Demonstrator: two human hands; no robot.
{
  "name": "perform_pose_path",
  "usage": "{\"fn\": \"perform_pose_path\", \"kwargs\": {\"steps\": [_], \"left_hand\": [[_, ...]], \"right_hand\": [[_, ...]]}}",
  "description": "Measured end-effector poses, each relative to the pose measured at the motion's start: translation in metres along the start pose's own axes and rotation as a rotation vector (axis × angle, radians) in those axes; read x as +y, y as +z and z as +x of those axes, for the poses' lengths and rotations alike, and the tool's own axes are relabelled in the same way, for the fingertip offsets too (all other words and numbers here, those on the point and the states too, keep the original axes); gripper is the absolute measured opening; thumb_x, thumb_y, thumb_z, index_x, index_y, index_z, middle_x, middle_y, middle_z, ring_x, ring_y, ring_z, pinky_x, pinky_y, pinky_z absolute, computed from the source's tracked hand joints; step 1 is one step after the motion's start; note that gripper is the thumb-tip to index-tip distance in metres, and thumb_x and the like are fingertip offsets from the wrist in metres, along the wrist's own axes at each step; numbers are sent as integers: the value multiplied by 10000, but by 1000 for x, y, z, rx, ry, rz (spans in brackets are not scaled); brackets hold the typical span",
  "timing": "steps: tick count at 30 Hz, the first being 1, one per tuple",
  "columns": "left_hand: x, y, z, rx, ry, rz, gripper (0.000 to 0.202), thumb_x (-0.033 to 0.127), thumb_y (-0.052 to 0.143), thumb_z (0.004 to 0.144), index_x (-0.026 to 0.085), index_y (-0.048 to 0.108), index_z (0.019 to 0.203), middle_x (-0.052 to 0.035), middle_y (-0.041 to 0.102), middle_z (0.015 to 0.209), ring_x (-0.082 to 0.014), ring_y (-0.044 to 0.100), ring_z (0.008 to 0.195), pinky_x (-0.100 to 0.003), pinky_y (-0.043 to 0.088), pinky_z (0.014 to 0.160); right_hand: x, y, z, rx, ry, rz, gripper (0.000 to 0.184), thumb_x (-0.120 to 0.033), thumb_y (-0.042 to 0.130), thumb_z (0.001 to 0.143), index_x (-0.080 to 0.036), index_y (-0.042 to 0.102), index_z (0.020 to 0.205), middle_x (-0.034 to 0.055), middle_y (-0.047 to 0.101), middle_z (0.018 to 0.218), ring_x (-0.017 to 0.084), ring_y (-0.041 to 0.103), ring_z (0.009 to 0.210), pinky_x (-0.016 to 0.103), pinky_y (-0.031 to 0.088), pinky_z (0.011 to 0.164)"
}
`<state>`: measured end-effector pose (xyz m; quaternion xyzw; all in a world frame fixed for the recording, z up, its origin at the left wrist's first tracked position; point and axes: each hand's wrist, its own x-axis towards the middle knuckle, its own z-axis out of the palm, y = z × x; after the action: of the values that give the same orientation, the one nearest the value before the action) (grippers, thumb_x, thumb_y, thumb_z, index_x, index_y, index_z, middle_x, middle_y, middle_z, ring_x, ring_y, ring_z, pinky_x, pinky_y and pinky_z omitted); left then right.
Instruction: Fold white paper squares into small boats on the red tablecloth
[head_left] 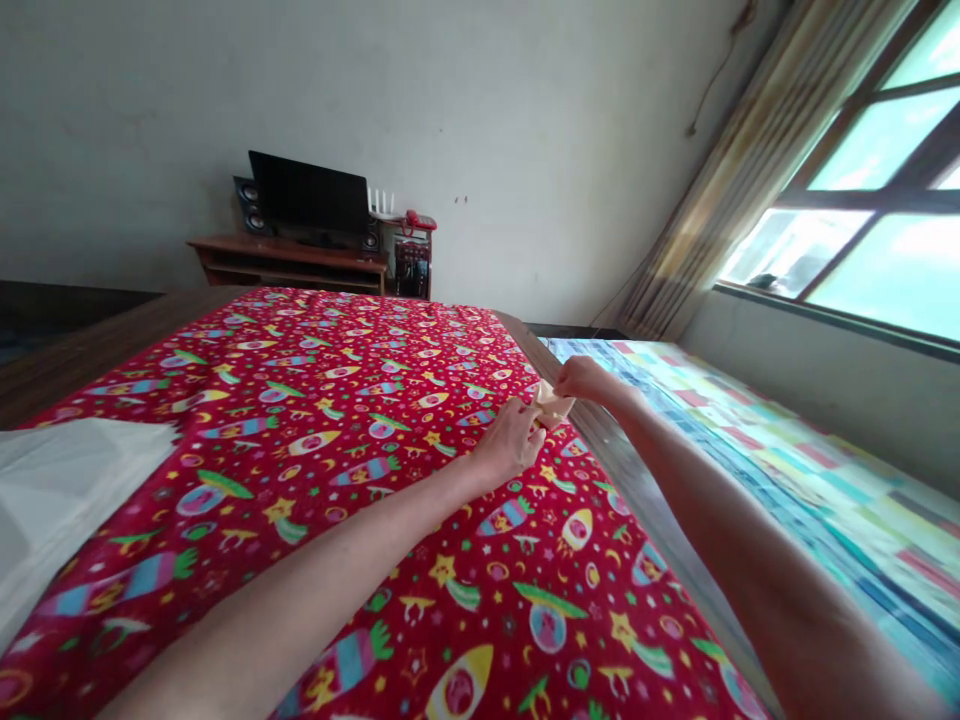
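Note:
Both my arms reach forward over a red blanket (360,420) printed with rockets and stars. My left hand (514,440) and my right hand (589,380) meet near the blanket's right edge. Between them they pinch a small pale, cream-coloured folded piece (553,405), perhaps paper or cloth. Both hands have their fingers closed on it. The piece sits just above the blanket, close to the wooden edge beneath it.
White cloth or plastic (60,500) lies on the blanket at the left. A multicoloured checked mat (787,470) covers the floor to the right, below a window (870,240) with a curtain. A wooden desk (292,260) with a monitor and speakers stands by the far wall.

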<state>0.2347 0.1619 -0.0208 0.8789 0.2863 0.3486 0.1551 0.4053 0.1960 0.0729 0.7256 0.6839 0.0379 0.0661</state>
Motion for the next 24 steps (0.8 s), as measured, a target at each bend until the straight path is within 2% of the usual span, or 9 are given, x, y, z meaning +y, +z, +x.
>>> {"fn": "perform_pose_path", "kwargs": {"steps": [4,10,20,24], "left_hand": [[3,19,15,-14,-32,-19,191,207,517,857,182,632,1008,-72,618,952,-206,596,909,-325,512,804],[8,32,20,-8,-91,21,225,241,548,847,146,591,1046,-95,602,1001,-204,602,918,-312,519,790],[19,29,14,-61,-113,79,310,273,537,863,261,623,1161,-87,605,1127,-214,645,884,-314,529,758],[19,27,13,-84,-110,69,342,205,545,839,246,615,1171,-71,679,1000,-214,663,827,-321,535,752]], "right_hand": [[5,2,1,-26,6,35,182,-163,606,719,-158,769,799,42,697,657,171,640,685,198,417,544],[7,6,4,-25,21,57,185,-141,606,718,-151,770,802,52,710,695,175,642,691,202,411,537],[2,9,10,-9,40,42,174,-152,595,729,-150,763,773,64,701,674,190,639,708,213,415,569],[2,12,13,13,41,30,164,-148,612,712,-153,764,772,76,699,671,197,635,695,223,413,561]]}}
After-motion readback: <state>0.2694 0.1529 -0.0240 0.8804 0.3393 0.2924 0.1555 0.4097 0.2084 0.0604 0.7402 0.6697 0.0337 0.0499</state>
